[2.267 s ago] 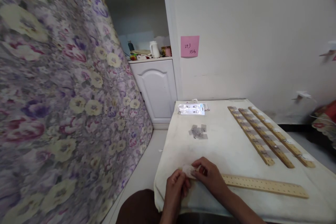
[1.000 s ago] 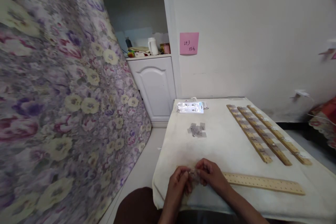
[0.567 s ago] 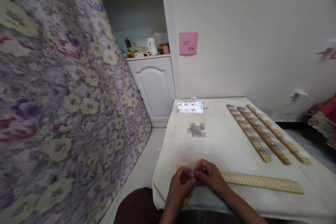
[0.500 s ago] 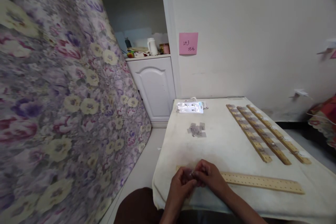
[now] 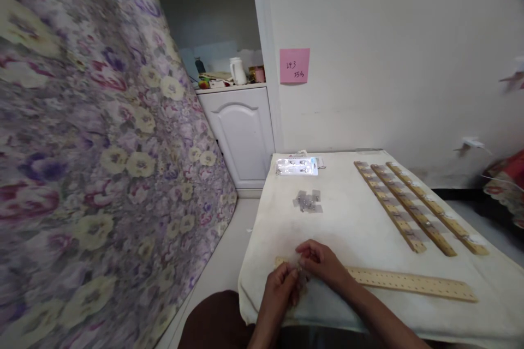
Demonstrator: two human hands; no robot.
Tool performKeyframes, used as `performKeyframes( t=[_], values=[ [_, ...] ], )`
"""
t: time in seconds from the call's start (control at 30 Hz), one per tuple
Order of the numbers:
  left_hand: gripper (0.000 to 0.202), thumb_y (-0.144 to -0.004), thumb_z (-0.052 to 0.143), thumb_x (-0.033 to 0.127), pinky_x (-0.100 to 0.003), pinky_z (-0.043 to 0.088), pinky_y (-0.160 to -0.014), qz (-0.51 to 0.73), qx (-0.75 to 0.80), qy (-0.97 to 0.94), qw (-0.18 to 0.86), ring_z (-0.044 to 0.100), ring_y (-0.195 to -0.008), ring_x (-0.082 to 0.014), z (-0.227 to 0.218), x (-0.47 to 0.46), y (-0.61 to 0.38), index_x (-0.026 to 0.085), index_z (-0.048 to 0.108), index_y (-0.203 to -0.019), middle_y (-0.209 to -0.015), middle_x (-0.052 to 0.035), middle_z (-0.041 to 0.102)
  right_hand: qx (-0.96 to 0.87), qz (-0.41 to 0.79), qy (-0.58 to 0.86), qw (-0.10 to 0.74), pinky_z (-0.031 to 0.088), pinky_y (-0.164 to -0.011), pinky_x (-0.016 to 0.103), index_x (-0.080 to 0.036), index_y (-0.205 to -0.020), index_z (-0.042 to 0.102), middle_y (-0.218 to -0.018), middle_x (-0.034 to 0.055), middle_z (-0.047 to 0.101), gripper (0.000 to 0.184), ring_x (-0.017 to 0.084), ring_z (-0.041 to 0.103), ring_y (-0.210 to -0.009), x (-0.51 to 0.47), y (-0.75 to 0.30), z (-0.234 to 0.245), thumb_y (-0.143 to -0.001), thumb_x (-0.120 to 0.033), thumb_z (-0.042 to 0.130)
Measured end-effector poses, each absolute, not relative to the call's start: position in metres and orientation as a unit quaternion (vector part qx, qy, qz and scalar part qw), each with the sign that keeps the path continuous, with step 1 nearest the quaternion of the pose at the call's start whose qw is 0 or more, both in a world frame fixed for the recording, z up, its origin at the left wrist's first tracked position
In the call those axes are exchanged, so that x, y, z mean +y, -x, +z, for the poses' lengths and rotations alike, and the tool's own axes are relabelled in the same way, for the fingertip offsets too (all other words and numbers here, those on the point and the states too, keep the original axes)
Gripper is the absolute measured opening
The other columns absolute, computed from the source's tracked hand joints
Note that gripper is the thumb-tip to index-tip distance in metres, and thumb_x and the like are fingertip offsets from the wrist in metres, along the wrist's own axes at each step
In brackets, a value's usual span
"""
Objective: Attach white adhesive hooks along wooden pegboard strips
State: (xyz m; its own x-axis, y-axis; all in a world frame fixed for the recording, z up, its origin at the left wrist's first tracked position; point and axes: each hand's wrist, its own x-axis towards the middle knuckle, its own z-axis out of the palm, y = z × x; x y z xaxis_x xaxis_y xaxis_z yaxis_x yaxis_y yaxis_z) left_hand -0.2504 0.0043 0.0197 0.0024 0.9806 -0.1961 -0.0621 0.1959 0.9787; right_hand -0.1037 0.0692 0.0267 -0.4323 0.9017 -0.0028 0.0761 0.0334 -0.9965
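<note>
My left hand (image 5: 280,286) is closed, its thumb and fingertips pinching a small clear plastic piece (image 5: 303,279) with a tiny shiny part. My right hand (image 5: 321,262) is curled just to the right of it, thumb and finger drawn together at the piece's upper edge; what lies between these fingertips is too small to make out. Beneath both hands runs a pale wooden strip (image 5: 409,280) with rows of holes. Its left end (image 5: 280,260) shows past my fingers, while its middle is hidden by my right hand and forearm.
A small pile of clear plastic pieces with shiny bits (image 5: 308,202) lies mid-table. Behind it sits a clear blister package (image 5: 297,166). Several clear pieces rest along three wooden strips (image 5: 405,207) at the right. A floral curtain (image 5: 123,174) hangs at the left.
My right hand has lifted slightly up and away from my left, its fingers loosening a little. My left fingers have closed in more, and the clear piece now shows below the fingertips.
</note>
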Motion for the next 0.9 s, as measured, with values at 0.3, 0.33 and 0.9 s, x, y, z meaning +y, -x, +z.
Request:
performKeyframes(
  t=[0.3, 0.33, 0.9],
  values=[
    [0.044, -0.076, 0.056, 0.060, -0.021, 0.019, -0.042, 0.491, 0.569, -0.425, 0.504, 0.028, -0.038, -0.0060, 0.020, 0.003, 0.256, 0.019, 0.050, -0.061, -0.044, 0.0079, 0.040, -0.631, 0.628, 0.331, 0.312, 0.035, -0.052, 0.021, -0.017, -0.076, 0.058, -0.058, -0.0058, 0.055, 0.012, 0.009, 0.048, -0.052, 0.086, 0.108, 0.024, -0.068, -0.023, 0.064],
    [0.043, -0.076, 0.055, 0.059, -0.021, 0.020, -0.042, 0.494, 0.579, -0.426, 0.488, 0.029, -0.039, -0.0066, 0.021, 0.002, 0.257, 0.019, 0.050, -0.061, -0.045, 0.0078, 0.040, -0.627, 0.633, 0.326, 0.317, 0.035, -0.053, 0.021, -0.017, -0.075, 0.058, -0.058, -0.0052, 0.056, 0.010, 0.009, 0.049, -0.053, 0.087, 0.109, 0.023, -0.069, -0.024, 0.063],
    [0.011, -0.079, 0.057, 0.028, -0.026, 0.043, -0.070, 0.492, 0.683, -0.497, 0.209, 0.058, -0.076, -0.0189, 0.006, -0.017, 0.281, 0.022, 0.064, -0.085, -0.082, -0.0030, 0.063, -0.628, 0.610, 0.364, 0.319, 0.038, -0.052, 0.022, -0.017, -0.070, 0.057, -0.054, -0.0042, 0.059, 0.006, 0.010, 0.052, -0.050, 0.113, 0.149, -0.003, -0.066, -0.022, 0.058]
  ],
)
